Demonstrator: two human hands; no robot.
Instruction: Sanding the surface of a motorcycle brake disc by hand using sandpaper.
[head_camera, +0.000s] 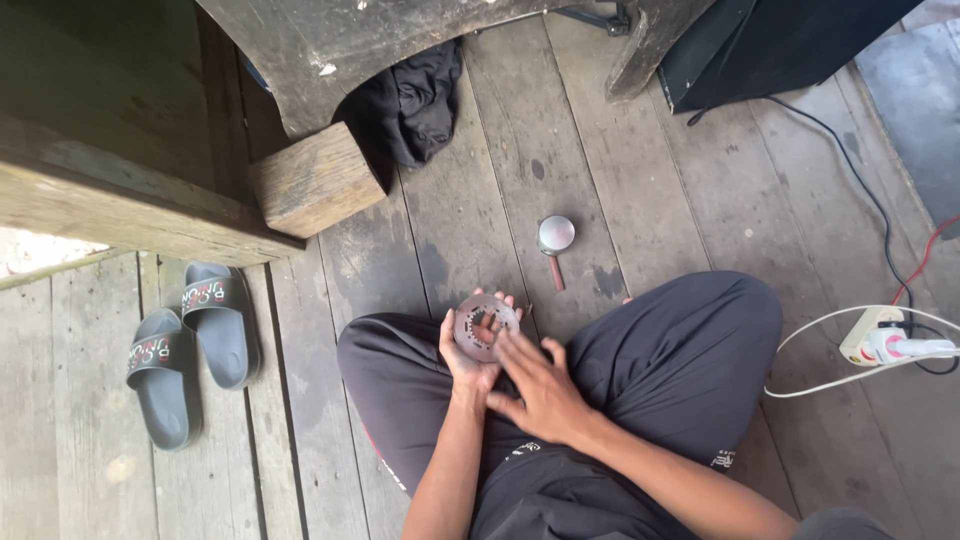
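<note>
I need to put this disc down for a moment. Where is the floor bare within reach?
Bare planks lie between the slippers and your left knee, and ahead of your knees around the small round mirror. Crowded: near the wooden block and dark cloth, and by the power strip with its cords.

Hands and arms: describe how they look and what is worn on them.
Both forearms are bare, with no sleeves reaching them. The left hand and right hand wear no gloves; no rings, watch or bands are visible. Black clothing covers the legs.
</note>
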